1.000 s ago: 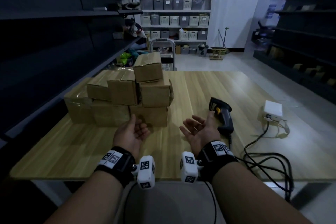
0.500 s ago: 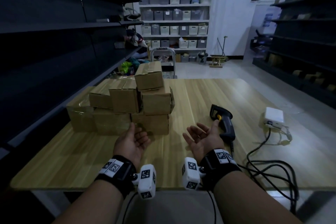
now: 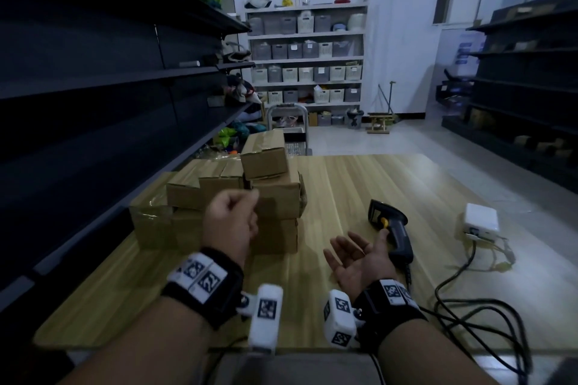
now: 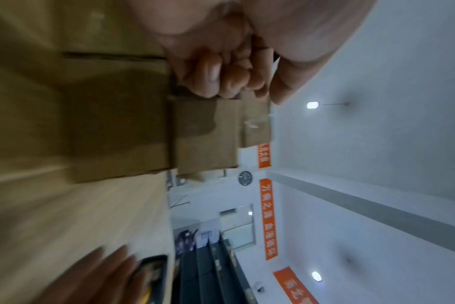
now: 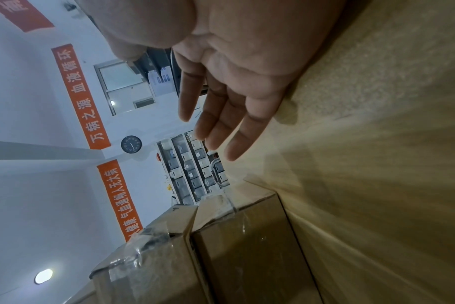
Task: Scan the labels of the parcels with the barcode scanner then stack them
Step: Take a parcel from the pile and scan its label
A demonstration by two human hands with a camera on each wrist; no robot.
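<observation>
Several brown cardboard parcels [image 3: 276, 197] stand stacked at the table's left, a small parcel [image 3: 265, 156] on top. My left hand [image 3: 240, 201] is raised in front of the stack, fingers curled into a fist that holds nothing; the left wrist view shows the curled left hand [image 4: 221, 82] against the parcels [image 4: 122, 123]. My right hand [image 3: 344, 248] lies palm up and open on the table, thumb beside the black barcode scanner [image 3: 394, 228], which lies flat. In the right wrist view the right hand [image 5: 216, 123] has straight fingers, with the parcels [image 5: 247, 257] beyond.
The wooden table [image 3: 344, 178] also carries a white box [image 3: 480, 217] with cables [image 3: 469, 306] at the right. Dark shelving [image 3: 93, 103] runs along the left edge. A trolley [image 3: 289, 116] stands behind the table's far end.
My left hand has lifted off the table, turned over and curled into a fist in front of the parcels. The right hand stays palm up by the scanner. The head view has tilted up.
</observation>
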